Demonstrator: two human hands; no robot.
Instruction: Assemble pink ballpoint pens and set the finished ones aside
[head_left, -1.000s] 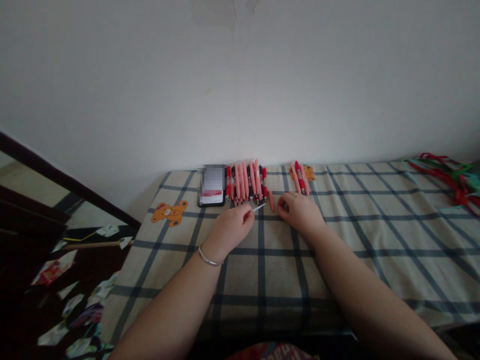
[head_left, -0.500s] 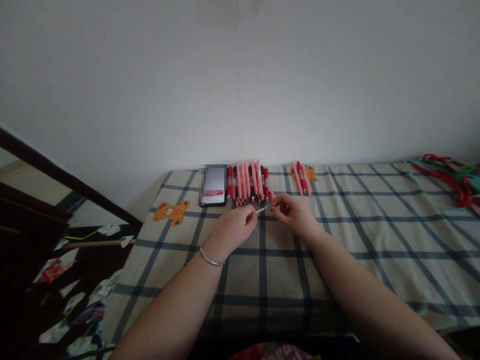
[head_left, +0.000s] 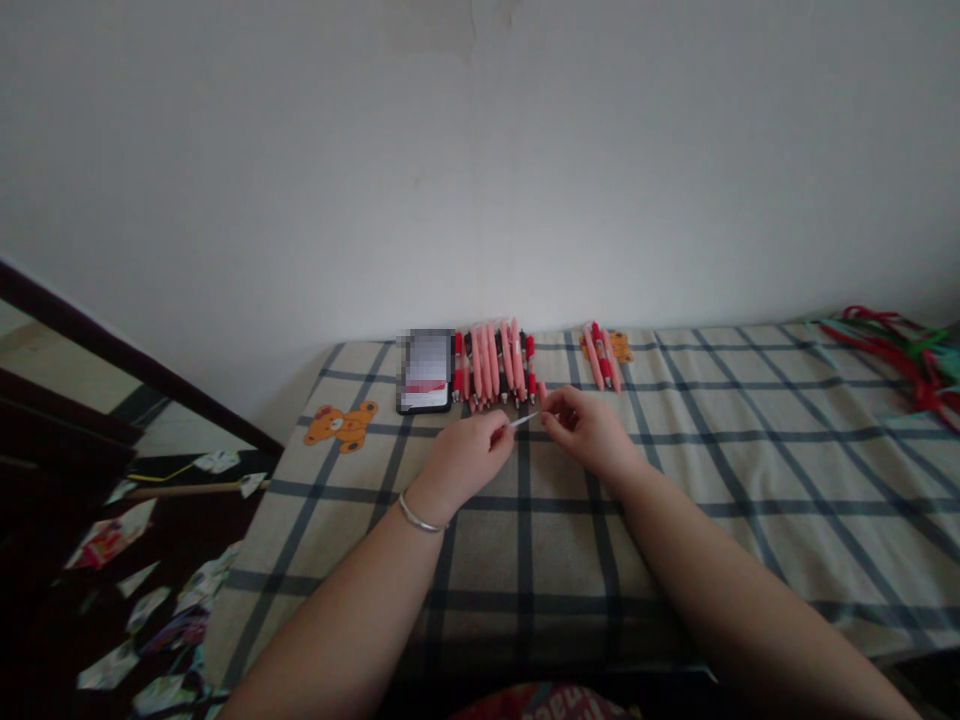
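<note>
My left hand (head_left: 471,447), with a silver bangle at the wrist, pinches a thin whitish rod (head_left: 524,419) that looks like a pen refill. The rod's other end reaches the fingertips of my right hand (head_left: 586,428). Those fingers are closed on a short pink pen part (head_left: 543,391), whose end pokes up past them; most of it is hidden. Just beyond both hands lies a row of pink, red and black pens (head_left: 489,365). A smaller group of pink and red pens (head_left: 602,358) rests farther right.
A phone (head_left: 424,372) lies left of the pen row on the checked tablecloth (head_left: 480,545). Red and green ribbons (head_left: 900,355) are heaped at the far right. Behind the table stands a white wall (head_left: 480,180). Scattered papers (head_left: 112,535) lie below the left edge.
</note>
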